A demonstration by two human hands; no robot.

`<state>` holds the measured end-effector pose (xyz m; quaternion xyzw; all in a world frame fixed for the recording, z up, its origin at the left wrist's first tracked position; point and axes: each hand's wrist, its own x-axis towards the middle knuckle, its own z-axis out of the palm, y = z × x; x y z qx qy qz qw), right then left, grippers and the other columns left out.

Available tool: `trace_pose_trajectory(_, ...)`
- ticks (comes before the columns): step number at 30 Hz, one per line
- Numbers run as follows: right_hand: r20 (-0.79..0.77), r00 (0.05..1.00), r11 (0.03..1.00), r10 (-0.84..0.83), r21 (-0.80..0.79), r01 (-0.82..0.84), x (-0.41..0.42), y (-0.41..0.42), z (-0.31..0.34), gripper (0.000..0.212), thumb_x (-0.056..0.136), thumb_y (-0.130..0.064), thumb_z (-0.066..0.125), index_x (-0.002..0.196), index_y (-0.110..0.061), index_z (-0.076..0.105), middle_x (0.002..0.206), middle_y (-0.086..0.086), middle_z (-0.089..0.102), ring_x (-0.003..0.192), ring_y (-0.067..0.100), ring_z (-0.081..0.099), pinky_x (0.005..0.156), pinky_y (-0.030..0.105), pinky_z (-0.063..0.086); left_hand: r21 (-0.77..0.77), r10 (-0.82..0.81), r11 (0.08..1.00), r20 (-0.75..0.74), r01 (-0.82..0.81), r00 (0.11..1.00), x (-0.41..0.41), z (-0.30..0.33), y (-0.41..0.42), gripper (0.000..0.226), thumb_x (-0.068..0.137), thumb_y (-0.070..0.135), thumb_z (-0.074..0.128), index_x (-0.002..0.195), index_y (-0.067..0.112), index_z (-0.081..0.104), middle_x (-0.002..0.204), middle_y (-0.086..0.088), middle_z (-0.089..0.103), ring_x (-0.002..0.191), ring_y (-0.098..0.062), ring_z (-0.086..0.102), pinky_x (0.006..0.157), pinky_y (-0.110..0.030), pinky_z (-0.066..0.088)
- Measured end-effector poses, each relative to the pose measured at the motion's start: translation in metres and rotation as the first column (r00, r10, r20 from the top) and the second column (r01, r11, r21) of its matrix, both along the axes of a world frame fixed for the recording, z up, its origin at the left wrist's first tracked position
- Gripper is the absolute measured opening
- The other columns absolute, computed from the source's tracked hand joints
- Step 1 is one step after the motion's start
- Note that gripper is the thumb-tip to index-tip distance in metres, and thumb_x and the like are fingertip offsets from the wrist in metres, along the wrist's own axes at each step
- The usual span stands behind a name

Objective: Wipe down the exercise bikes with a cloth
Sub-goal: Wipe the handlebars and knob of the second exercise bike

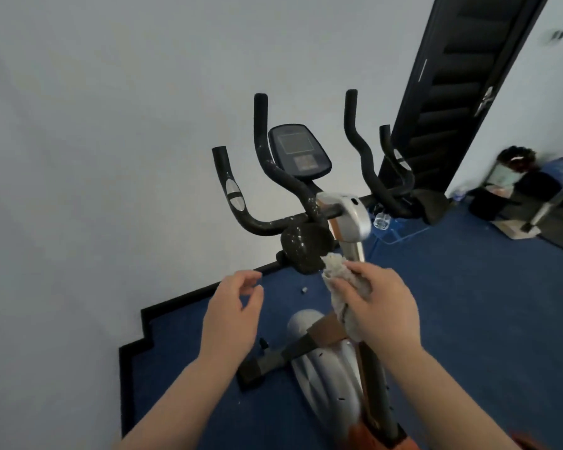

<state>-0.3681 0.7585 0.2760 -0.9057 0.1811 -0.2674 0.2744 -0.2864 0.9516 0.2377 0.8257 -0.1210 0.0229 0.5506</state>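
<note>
Right hand (pixel 376 303) clamped on cloth (pixel 335 271) touching knob (pixel 301 246); left hand (pixel 233 306) loose, empty, 9 o'clock; bare floor (pixel 468 303) at 3 o'clock.

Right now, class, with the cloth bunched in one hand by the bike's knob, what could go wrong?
1. The cloth hangs loose below the right hand; its tail may snag on the frame.
2. White flecks on the knob and handlebars may just smear.
3. The left hand is empty, so the bike is unsteadied.

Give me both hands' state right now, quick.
Left hand: open, fingers loosely curled, holding nothing.
Right hand: closed on the cloth, held up by the exercise bike.
</note>
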Motion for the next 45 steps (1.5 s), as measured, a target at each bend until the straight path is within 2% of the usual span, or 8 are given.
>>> trace_pose_trajectory(5, 0.047, 0.979, 0.920, 0.198, -0.353, -0.169, 0.077, -0.027, 0.030, 0.025, 0.085, -0.027, 0.065, 0.110, -0.028, 0.064, 0.105, -0.012, 0.065, 0.099, 0.015, 0.050, 0.069, 0.023, 0.041, -0.106, -0.002, 0.994, -0.020, 0.000, 1.000, 0.039, 0.008, -0.042, 0.017, 0.094, 0.032, 0.053, 0.107, 0.031, 0.063, 0.105, 0.018, 0.062, 0.093, 0.018, 0.052, 0.072, 0.001, 0.038)
trace_pose_trajectory(10, -0.286, 0.898, 0.684, 0.334, -0.582, -0.440, 0.125, -0.021, 0.017, 0.032, 0.087, -0.016, 0.053, 0.118, -0.023, 0.061, 0.123, 0.000, 0.052, 0.110, 0.022, 0.044, 0.080, 0.032, 0.039, -0.187, -0.049, 0.982, -0.043, 0.040, 0.998, 0.054, 0.000, -0.067, 0.021, 0.097, 0.032, 0.048, 0.112, 0.032, 0.061, 0.107, 0.017, 0.066, 0.097, 0.011, 0.058, 0.077, -0.005, 0.043)
trace_pose_trajectory(15, -0.440, 0.847, 0.629, 0.298, -0.577, -0.521, 0.110, -0.041, 0.025, 0.027, 0.083, -0.016, 0.058, 0.109, -0.022, 0.065, 0.116, -0.001, 0.051, 0.102, 0.020, 0.045, 0.069, 0.032, 0.044, -0.235, -0.149, 0.963, -0.077, 0.128, 0.986, 0.057, -0.013, -0.068, 0.024, 0.099, 0.035, 0.045, 0.117, 0.037, 0.060, 0.107, 0.030, 0.066, 0.102, 0.012, 0.058, 0.080, -0.002, 0.042)
trace_pose_trajectory(21, -0.285, 0.910, 0.769, 0.301, -0.492, -0.408, 0.136, -0.029, 0.043, 0.024, 0.088, -0.017, 0.056, 0.107, -0.026, 0.065, 0.113, -0.005, 0.053, 0.107, 0.017, 0.045, 0.080, 0.032, 0.048, -0.261, -0.267, 0.937, -0.101, 0.234, 0.958, 0.070, -0.016, -0.061, 0.026, 0.098, 0.035, 0.044, 0.119, 0.031, 0.060, 0.109, 0.019, 0.068, 0.105, 0.004, 0.061, 0.084, -0.007, 0.045)
trace_pose_trajectory(30, -0.480, 0.827, 0.791, 0.292, -0.365, -0.490, 0.072, -0.071, 0.009, 0.020, 0.090, -0.024, 0.055, 0.104, -0.031, 0.067, 0.105, -0.012, 0.052, 0.099, 0.010, 0.050, 0.068, 0.020, 0.033, -0.272, -0.320, 0.919, -0.096, 0.284, 0.943, 0.075, -0.020, -0.059, 0.024, 0.097, 0.039, 0.044, 0.112, 0.039, 0.061, 0.110, 0.019, 0.068, 0.105, 0.004, 0.060, 0.082, -0.006, 0.044)
trace_pose_trajectory(34, -0.039, 0.961, 0.952, 0.272, -0.131, -0.275, 0.085, -0.072, 0.031, 0.015, 0.086, -0.021, 0.062, 0.098, -0.024, 0.072, 0.094, -0.009, 0.057, 0.084, 0.008, 0.053, 0.069, 0.017, 0.038, -0.310, -0.320, 0.910, -0.103, 0.275, 0.942, 0.072, -0.019, -0.061, 0.025, 0.098, 0.036, 0.043, 0.115, 0.032, 0.062, 0.110, 0.017, 0.068, 0.105, 0.003, 0.060, 0.081, -0.006, 0.043)
trace_pose_trajectory(39, -0.091, 0.934, 0.920, 0.346, -0.163, -0.357, 0.120, -0.008, 0.006, 0.023, 0.093, -0.020, 0.054, 0.111, -0.016, 0.068, 0.114, -0.002, 0.060, 0.105, 0.015, 0.051, 0.090, 0.030, 0.044, -0.368, -0.294, 0.899, -0.106, 0.237, 0.950, 0.068, -0.017, -0.062, 0.032, 0.092, 0.041, 0.046, 0.117, 0.027, 0.060, 0.109, 0.019, 0.067, 0.103, 0.005, 0.059, 0.078, -0.005, 0.043)
trace_pose_trajectory(45, -0.309, 0.800, 0.794, 0.514, -0.181, -0.580, 0.080, -0.041, 0.004, 0.022, 0.089, -0.018, 0.058, 0.107, -0.023, 0.070, 0.108, -0.008, 0.065, 0.102, 0.012, 0.056, 0.089, 0.034, 0.047, -0.371, -0.294, 0.899, -0.116, 0.233, 0.949, 0.066, -0.018, -0.061, 0.033, 0.092, 0.039, 0.044, 0.116, 0.023, 0.061, 0.109, 0.016, 0.068, 0.105, 0.004, 0.059, 0.081, -0.006, 0.044)
